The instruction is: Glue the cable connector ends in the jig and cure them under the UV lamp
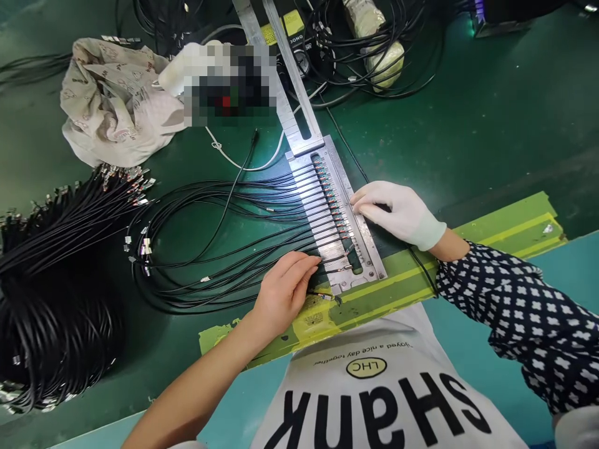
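A slotted metal jig [322, 252] lies at a slant on the green table, with a row of black cables [281, 181] laid across it. Their stripped ends with small coloured wires [332, 199] line up over the slot. At the jig's lower left edge, my bare left hand [286, 290] pinches a black cable, whose metal-tipped end [349, 249] reaches over the slot. My right hand [402, 212], in a white glove, has thumb and forefinger closed at the right rail of the jig; whether anything small is between them is hidden.
A thick bundle of black cables [60, 337] fills the left side. Behind it sits a crumpled cloth [116, 106]. A long metal bar [292, 68] extends from the jig's far end. More coiled cables [412, 37] lie at the back. Yellow-green tape [505, 227] lines the front edge.
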Tool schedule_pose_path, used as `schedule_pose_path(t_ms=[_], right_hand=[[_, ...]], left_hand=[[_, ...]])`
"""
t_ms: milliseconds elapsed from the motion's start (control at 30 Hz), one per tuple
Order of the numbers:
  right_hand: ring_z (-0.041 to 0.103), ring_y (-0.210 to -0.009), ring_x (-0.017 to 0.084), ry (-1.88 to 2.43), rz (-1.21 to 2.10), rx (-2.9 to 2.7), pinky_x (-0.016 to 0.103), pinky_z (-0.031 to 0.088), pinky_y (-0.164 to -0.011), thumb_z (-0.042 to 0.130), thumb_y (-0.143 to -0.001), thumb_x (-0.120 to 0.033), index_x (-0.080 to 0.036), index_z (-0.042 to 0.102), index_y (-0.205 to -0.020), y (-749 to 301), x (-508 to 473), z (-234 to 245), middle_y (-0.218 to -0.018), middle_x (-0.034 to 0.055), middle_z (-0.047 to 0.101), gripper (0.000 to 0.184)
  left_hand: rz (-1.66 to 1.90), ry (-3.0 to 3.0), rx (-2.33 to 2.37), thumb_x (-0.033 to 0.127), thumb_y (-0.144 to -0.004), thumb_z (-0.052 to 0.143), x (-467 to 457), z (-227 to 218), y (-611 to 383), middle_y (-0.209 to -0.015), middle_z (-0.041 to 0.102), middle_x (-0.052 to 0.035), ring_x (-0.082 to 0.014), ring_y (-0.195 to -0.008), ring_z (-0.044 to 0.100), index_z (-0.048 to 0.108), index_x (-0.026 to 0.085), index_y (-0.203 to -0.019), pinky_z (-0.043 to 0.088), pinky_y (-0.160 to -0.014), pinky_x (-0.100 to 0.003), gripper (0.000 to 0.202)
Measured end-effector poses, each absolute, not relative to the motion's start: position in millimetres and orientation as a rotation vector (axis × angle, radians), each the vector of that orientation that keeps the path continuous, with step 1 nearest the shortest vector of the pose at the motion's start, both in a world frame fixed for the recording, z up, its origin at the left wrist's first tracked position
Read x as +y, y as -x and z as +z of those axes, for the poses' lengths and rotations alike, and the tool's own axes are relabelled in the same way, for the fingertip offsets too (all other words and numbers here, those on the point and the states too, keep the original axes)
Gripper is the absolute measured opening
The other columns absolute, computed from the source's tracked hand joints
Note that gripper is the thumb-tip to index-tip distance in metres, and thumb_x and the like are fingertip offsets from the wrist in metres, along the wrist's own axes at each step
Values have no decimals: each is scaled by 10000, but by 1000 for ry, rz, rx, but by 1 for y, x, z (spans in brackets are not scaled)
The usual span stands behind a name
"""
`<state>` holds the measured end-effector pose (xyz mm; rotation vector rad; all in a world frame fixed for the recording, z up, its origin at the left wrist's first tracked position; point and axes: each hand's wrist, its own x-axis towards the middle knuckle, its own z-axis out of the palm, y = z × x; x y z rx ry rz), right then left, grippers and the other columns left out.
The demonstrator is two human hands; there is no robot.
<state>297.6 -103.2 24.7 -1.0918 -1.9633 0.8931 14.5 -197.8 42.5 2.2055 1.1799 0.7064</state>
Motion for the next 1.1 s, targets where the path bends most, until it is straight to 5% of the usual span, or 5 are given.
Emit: schedule_pose_path(t_ms=[333, 533, 1100], right_hand=[[694, -1035, 208, 1051, 909, -1963, 374, 555, -948, 600, -959, -226, -225, 764, -944, -297, -99, 25, -1084, 40, 755, 165], [695, -1036, 217, 1064, 919, -1970, 391, 560, -944, 599, -959, -229, -230, 760, -939, -297, -97, 26, -1084, 37, 760, 162], [694, -1014, 209, 1056, 942, -1946, 363, 553, -931, 591, -960, -223, -234, 749, -942, -296, -95, 26, -1062, 31, 751, 159]], left_hand=[[490, -2454, 1043, 10, -982, 404, -178, 36, -10, -1091, 619, -86, -153, -965, 608, 539, 227, -1428, 537, -824, -266, 514], [270, -2806, 1001, 78, -1005, 383, -166, 45, -10, -961, 617, -82, -175, -813, 585, 542, 166, -1398, 495, -698, -266, 433], [304, -2795, 941, 93, -1012, 369, -162, 39, -16, -966, 632, -92, -192, -817, 578, 565, 119, -1319, 485, -713, -295, 366]])
